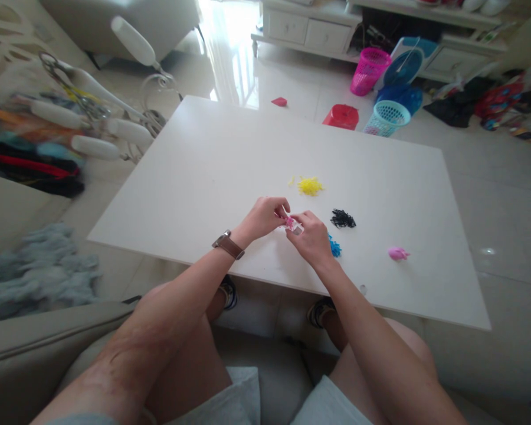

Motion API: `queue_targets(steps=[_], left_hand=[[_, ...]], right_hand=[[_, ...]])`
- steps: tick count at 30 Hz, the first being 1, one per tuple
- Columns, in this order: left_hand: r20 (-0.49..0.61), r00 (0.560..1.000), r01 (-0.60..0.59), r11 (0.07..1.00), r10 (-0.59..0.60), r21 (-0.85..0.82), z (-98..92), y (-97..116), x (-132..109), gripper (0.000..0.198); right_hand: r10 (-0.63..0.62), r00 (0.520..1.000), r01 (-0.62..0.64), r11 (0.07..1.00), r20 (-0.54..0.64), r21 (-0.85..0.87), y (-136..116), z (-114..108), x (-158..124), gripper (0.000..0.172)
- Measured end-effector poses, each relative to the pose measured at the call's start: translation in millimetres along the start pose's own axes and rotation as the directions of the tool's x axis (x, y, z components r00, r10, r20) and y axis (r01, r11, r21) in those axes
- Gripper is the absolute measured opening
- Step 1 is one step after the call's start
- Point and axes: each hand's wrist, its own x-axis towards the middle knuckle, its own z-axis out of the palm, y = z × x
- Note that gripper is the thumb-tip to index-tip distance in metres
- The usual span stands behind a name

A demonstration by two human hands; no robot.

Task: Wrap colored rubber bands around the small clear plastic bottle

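Though pink at one end, a small transparent object [297, 229]

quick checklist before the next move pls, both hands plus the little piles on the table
1. Right hand has a grip on the clear container: ok
2. Left hand has its fingertips at the pink bits: ok
3. Pink bits all inside the container: cannot tell, fingers cover part of them
4. Yellow pile fully gathered: not ok, a little lies apart on its left
5. Black pile separate from the yellow one: ok
6. Blue pile untouched by the right hand: cannot tell, the hand partly hides it
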Motion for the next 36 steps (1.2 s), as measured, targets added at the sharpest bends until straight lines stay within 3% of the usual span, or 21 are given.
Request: queue_targets(steps=[10,17,24,30,36], left_hand=[[0.086,0.994,-0.068,0.996,0.073,-0.059,4.0,-0.4,-2.0,0.031],[-0.043,0.998,-0.049,0.996,0.046,-0.075,6.1,1.6,0.2,0.027],[-0.038,0.999,0.023,0.988,-0.030,-0.155,8.8,-1.0,-2.0,0.034],[0.016,0.999,-0.047,0.984,0.051,-0.174,12.9,-0.8,-3.9,0.049],[-0.096,0.995,-0.038,0.992,0.027,-0.116,8.2,0.1,-1.2,0.040]], right_hand=[[0.064,0.997,-0.065,0.998,-0.044,-0.021,6.7,-0.1,1.7,0.019],[0.049,0.998,-0.049,0.999,-0.029,-0.007,1.1,0.1,1.4,0.021],[0.058,0.998,-0.056,0.997,-0.039,0.052,2.3,0.2,2.1,0.020],[0.081,0.994,-0.080,0.997,-0.070,0.018,5.6,-3.4,3.8,0.017],[0.031,0.998,-0.027,0.997,-0.053,0.074,3.7,-2.2,2.6,0.018]])
